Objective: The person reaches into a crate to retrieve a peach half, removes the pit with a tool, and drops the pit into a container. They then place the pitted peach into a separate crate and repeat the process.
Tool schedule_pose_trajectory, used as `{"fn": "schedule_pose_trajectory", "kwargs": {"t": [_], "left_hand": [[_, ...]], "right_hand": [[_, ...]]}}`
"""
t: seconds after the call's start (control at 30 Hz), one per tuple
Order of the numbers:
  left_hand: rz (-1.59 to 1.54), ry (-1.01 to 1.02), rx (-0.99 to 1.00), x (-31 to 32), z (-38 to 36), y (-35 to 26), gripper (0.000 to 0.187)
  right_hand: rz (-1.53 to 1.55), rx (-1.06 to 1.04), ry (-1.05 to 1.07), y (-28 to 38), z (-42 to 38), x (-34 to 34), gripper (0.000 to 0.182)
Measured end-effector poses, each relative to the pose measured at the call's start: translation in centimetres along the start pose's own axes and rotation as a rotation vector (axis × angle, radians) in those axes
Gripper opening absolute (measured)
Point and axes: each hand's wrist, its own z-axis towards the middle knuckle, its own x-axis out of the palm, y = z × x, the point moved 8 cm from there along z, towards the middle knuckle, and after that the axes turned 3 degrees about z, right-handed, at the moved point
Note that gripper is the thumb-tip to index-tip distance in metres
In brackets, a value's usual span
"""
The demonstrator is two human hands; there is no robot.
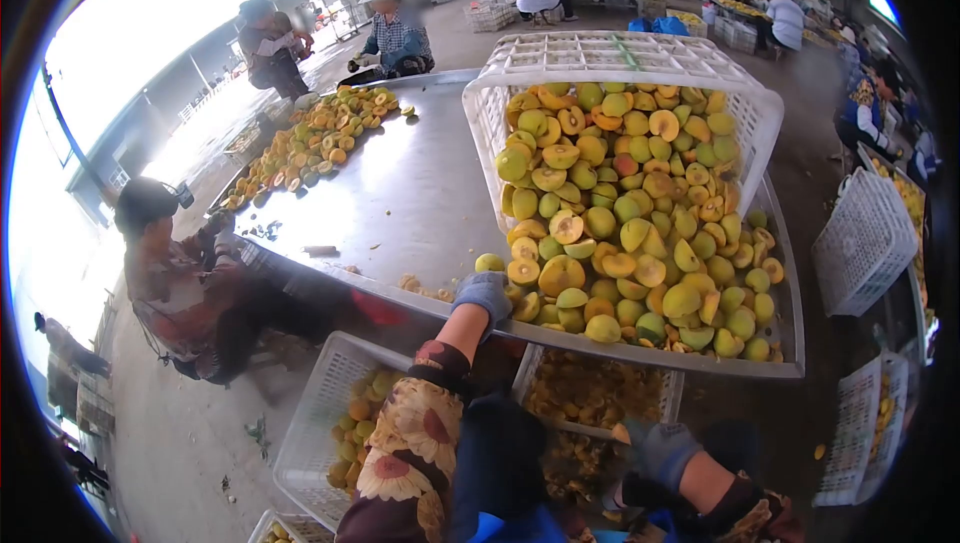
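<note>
My left hand (485, 295), in a grey-blue glove, is at the near edge of the metal table (400, 203), against the left side of a heap of halved yellow-green fruit (640, 233). Its fingertips are hidden, so its grip does not show. One round green fruit (490, 263) lies just beyond it. My right hand (662, 451), also gloved, is low in front of me, below the table edge. Its fingers are curled; what they hold, if anything, I cannot make out. Beneath is a crate (672, 398) of brownish fruit scraps.
A white plastic crate (625, 53) lies tipped on its side, fruit spilling from it. At the left stands another crate (310, 433) with fruit. A person (200, 283) sits at the table's left side; a second fruit pile (310, 143) lies on its far left. White crates (865, 243) stand right.
</note>
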Motion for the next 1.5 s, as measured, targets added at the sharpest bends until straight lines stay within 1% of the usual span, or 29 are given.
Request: {"fn": "schedule_pose_trajectory", "kwargs": {"t": [0.1, 0.13, 0.17, 0.2, 0.23, 0.27, 0.3, 0.37, 0.43, 0.47, 0.53, 0.63, 0.67, 0.73, 0.77, 0.8, 0.83, 0.87, 0.9, 0.93, 0.97, 1.0, 1.07, 1.1, 1.17, 1.23, 1.37, 1.47, 1.5], "left_hand": [[-0.095, -0.253, 0.050, -3.7, -3.3, -0.5, 0.044], [-0.131, -0.419, 0.134, -4.8, -5.2, -1.7, 0.040], [-0.205, -0.487, 0.230, -6.2, -8.1, -4.0, 0.038], [-0.357, -0.420, 0.278, -6.5, -10.3, -6.3, 0.038], [-0.465, -0.325, 0.348, -5.1, -11.8, -8.8, 0.042], [-0.577, -0.249, 0.453, -4.2, -13.7, -11.4, 0.043], [-0.566, -0.029, 0.441, -3.4, -15.5, -13.9, 0.044], [-0.653, 0.027, 0.575, 0.1, -16.8, -17.7, 0.046], [-0.759, -0.035, 0.578, 3.2, -16.3, -19.1, 0.054], [-0.978, 0.066, 0.602, 4.1, -16.1, -19.0, 0.056], [-1.418, 0.284, 0.672, 4.9, -16.1, -19.3, 0.059], [-1.739, 0.675, 0.574, 6.4, -16.0, -19.2, 0.058], [-1.744, 0.673, 0.571, 6.1, -16.0, -18.9, 0.053], [-1.630, 0.640, 0.457, 6.0, -15.4, -18.2, 0.054], [-1.759, 0.675, 0.388, 7.3, -14.5, -18.9, 0.054], [-1.981, 0.819, 0.356, 7.3, -14.6, -19.5, 0.055], [-2.026, 0.905, 0.353, 6.9, -15.1, -19.0, 0.054], [-2.171, 0.924, 0.171, 6.9, -14.9, -19.0, 0.051], [-2.320, 0.856, -0.099, 4.8, -15.6, -18.8, 0.049], [-2.259, 1.018, 0.392, 4.6, -15.3, -18.6, 0.048], [-2.275, 0.916, 0.381, 6.5, -14.0, -18.5, 0.047], [-2.055, 0.503, 0.548, 6.4, -13.5, -17.8, 0.048], [-2.126, 0.588, 0.514, 8.5, -12.6, -17.8, 0.042], [-2.160, 0.630, 0.495, 9.6, -12.2, -17.8, 0.047], [-1.935, 0.474, 0.590, 10.4, -11.9, -17.8, 0.051], [-1.767, 0.370, 0.635, 10.8, -11.5, -18.0, 0.055], [-1.698, 0.114, 0.729, 7.5, -13.2, -17.4, 0.034], [-1.636, -0.045, 0.695, 5.6, -14.1, -17.1, 0.046], [-1.700, 0.019, 0.635, 6.1, -13.7, -17.2, 0.049]], "right_hand": [[-0.089, -0.233, -0.405, -0.9, 0.3, -0.6, 0.038], [-0.180, -0.295, -0.565, -0.6, 0.0, -1.4, 0.037], [-0.345, -0.358, -0.744, 0.9, -0.7, -3.1, 0.034], [-0.505, -0.441, -0.917, 2.8, -1.5, -4.4, 0.032], [0.030, -0.297, -0.860, 1.4, -0.8, -6.7, 0.029], [0.169, -0.268, -0.858, 0.5, 0.0, -6.9, 0.030], [0.310, -0.241, -0.862, -0.4, 0.7, -7.1, 0.030], [-0.130, -0.343, -1.028, -3.8, 1.2, -5.8, 0.037], [0.174, -0.303, -1.013, -5.9, 1.1, -5.7, 0.041], [0.692, -0.255, -0.927, -7.0, 1.2, -5.3, 0.043], [1.265, -0.139, -0.732, -8.2, 1.5, -3.7, 0.045], [1.469, -0.061, -0.573, -7.8, 1.7, -2.3, 0.043], [1.541, -0.063, -0.562, -6.4, 2.5, -2.2, 0.042], [1.461, 0.014, -0.580, -3.1, 2.3, -3.8, 0.035], [1.313, -0.018, -0.672, -2.0, 2.1, -4.6, 0.031], [1.161, -0.036, -0.766, -0.9, 1.8, -5.3, 0.028], [1.174, 0.025, -0.650, -0.9, 2.2, -5.2, 0.025], [1.036, 0.059, -0.692, -0.2, 1.6, -6.4, 0.023], [1.152, 0.123, -0.716, -1.4, 2.1, -5.7, 0.023], [1.091, 0.171, -0.715, -1.9, 1.5, -6.1, 0.022], [0.914, 0.120, -0.792, -2.7, 1.1, -6.4, 0.021], [0.732, 0.068, -0.846, -3.6, 1.2, -6.1, 0.019], [0.397, -0.039, -0.871, -1.3, -0.1, -7.4, 0.019], [0.355, -0.016, -0.849, -0.5, -0.4, -7.8, 0.020], [0.268, 0.029, -0.803, 0.5, -0.6, -8.1, 0.022], [0.315, 0.075, -0.759, 0.1, -0.1, -7.9, 0.025], [0.267, 0.071, -0.748, -0.7, 0.9, -7.2, 0.029], [0.348, 0.051, -0.715, -0.1, 1.1, -7.2, 0.037], [0.396, 0.047, -0.695, 0.1, 1.2, -7.2, 0.040]]}}
